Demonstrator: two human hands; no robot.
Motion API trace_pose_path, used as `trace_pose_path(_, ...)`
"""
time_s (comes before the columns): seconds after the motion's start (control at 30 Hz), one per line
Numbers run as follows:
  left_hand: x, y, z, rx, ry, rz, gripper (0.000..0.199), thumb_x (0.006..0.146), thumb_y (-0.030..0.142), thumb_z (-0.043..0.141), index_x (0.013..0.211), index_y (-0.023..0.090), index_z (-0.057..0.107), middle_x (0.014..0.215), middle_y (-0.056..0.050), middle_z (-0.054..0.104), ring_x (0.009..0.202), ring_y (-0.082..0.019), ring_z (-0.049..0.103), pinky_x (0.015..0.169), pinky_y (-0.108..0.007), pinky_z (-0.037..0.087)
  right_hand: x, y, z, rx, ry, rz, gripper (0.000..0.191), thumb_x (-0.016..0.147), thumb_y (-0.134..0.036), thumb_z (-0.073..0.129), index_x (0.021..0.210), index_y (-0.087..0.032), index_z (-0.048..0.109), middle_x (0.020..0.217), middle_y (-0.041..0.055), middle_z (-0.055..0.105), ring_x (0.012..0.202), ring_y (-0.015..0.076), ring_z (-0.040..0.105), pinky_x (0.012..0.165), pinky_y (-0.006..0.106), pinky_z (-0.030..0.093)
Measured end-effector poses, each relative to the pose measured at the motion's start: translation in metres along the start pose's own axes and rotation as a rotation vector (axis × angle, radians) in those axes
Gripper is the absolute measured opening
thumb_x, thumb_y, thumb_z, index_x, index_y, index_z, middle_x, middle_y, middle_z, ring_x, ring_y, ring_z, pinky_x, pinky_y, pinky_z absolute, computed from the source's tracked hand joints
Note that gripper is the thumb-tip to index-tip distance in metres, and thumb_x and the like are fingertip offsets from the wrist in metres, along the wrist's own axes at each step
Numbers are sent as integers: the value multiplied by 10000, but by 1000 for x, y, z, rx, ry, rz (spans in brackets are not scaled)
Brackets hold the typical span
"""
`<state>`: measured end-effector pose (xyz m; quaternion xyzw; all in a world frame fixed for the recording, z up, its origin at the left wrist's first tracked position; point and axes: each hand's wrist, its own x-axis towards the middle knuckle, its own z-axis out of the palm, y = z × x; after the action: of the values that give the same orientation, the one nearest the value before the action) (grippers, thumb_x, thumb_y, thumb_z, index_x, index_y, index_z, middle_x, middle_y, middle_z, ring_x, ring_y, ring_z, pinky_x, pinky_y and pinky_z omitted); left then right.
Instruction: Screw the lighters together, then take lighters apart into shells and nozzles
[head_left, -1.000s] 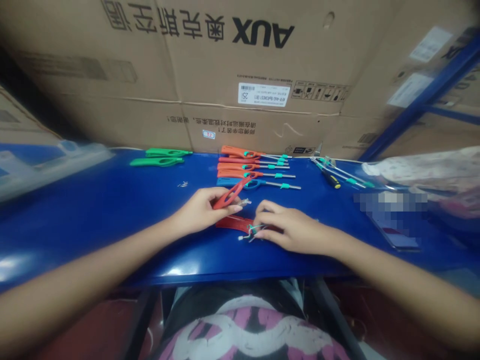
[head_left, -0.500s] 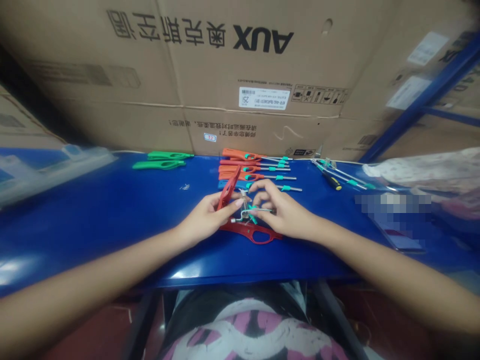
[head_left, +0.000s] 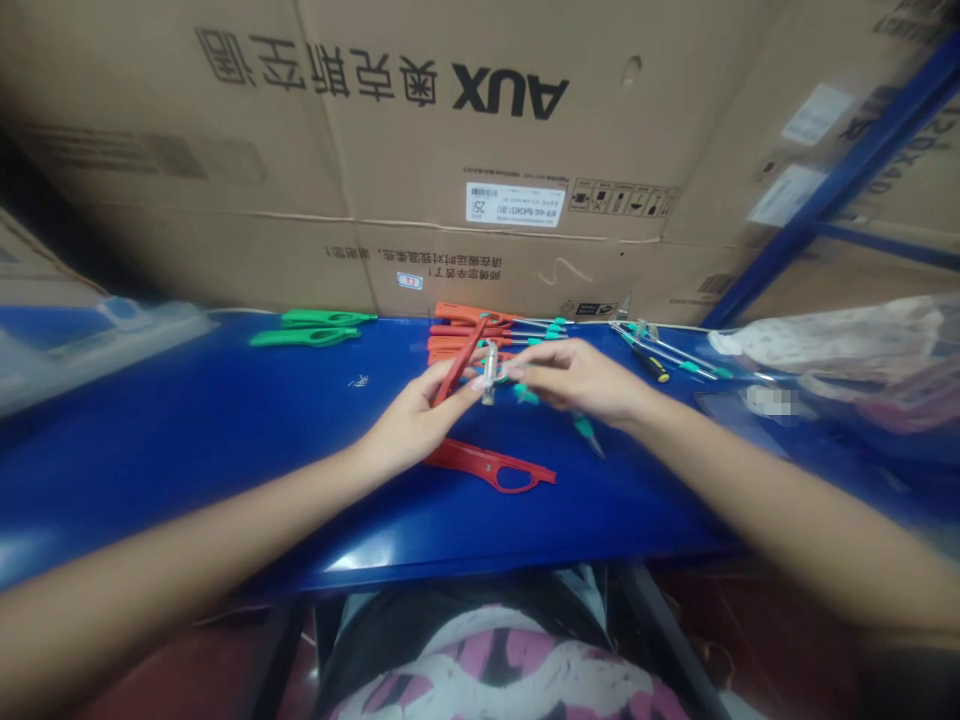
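Observation:
My left hand (head_left: 409, 418) is closed on a red lighter handle half (head_left: 459, 362), tilted upward. A small clear cylinder-like part (head_left: 490, 372) stands at its fingertips, between the two hands. My right hand (head_left: 589, 382) pinches beside that part. From under its fingers a lighter tube with teal pieces (head_left: 585, 428) slants down to the right, blurred and partly hidden by the hand. Below both hands, another red handle half (head_left: 491, 466) with an oval trigger hole lies flat on the blue table (head_left: 375, 510).
Behind my hands lie several orange and red lighters (head_left: 472, 312) in a row. Green handle pieces (head_left: 307, 337) are at back left. Metal tubes (head_left: 686, 358) and a yellow-ended screwdriver (head_left: 654, 364) lie back right, near a plastic bag (head_left: 810, 330). A large cardboard box (head_left: 375, 170) stands behind.
My right hand has turned and come in closer to the clear part, its fingers drawn together. The tube now slants down toward the right. The view has shifted slightly.

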<state>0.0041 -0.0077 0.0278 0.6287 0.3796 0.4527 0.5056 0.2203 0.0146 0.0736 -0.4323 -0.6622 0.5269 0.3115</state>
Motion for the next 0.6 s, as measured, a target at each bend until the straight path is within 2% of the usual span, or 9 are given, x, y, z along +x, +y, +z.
trace_pose_path(0.07,2,-2,-6,213,-10,128,413,877,439,666,1220,209,670,1090,-50,683,1038,-199,619,945,-304,458,2,1,-20,12,93,-25,356,724,-421,779,927,-134,721,476,-106,398,413,33,251,403,214,145)
trace_pose_path(0.13,2,-9,-9,380,-56,162,360,914,431,601,1170,193,686,1187,-72,663,1137,-236,593,1031,-356,416,4,4,-36,5,134,16,351,708,-414,790,904,-133,713,463,-114,361,414,32,233,408,211,139)
trace_pose_path(0.2,2,-15,-10,513,-91,162,327,917,427,574,1075,171,703,1095,-84,672,1056,-243,617,977,-379,448,4,8,-41,-47,113,98,369,710,-425,788,914,-129,707,472,-111,368,417,33,229,410,213,135)
trace_pose_path(0.27,1,-17,-11,627,-101,193,303,910,419,568,997,162,703,992,-78,658,957,-234,620,891,-370,474,2,12,-38,-136,36,150,411,738,-462,762,977,-133,704,509,-93,427,425,40,255,415,217,162)
trace_pose_path(0.33,-1,-12,-14,694,-97,226,293,906,425,571,955,162,693,944,-63,640,886,-211,608,822,-340,473,-2,15,-31,-239,-56,130,414,770,-498,730,973,-138,704,597,-51,533,476,61,368,454,226,280)
trace_pose_path(0.43,-9,3,-21,769,-134,185,357,868,521,616,854,167,660,812,-18,612,717,-162,562,668,-284,431,-9,18,-20,-379,-189,-22,348,828,-485,680,889,-143,687,804,17,648,706,120,559,680,270,453)
trace_pose_path(0.5,-17,9,-23,837,-203,114,429,797,600,672,807,174,624,725,10,574,637,-145,514,589,-264,376,-13,18,-15,-444,-318,-159,271,880,-411,639,934,-148,675,963,49,649,880,153,596,808,294,472)
trace_pose_path(0.6,-28,9,-19,885,-295,37,489,686,608,768,852,181,598,771,10,594,671,-163,534,597,-264,374,-17,18,-8,-512,-516,-320,210,936,-309,569,1056,-162,660,1168,78,581,1010,151,586,862,281,480)
